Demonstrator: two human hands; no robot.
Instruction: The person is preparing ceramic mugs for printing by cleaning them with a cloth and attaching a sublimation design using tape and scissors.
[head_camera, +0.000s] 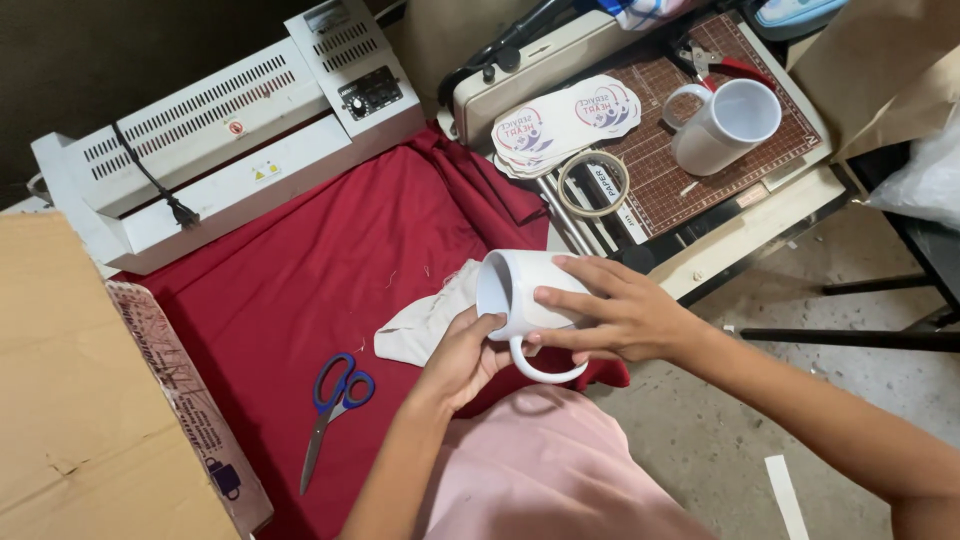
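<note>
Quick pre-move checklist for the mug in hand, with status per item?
1. Both hands on the white mug: ok; left hand at the rim, right hand over the body.
2. Handle free: ok, it points down, unheld.
3. Cloth within reach: ok, beside the mug's mouth.
4. Scissors clear of the hands: ok, lying on the red fabric.
5. Mug interior clean: cannot tell.
</note>
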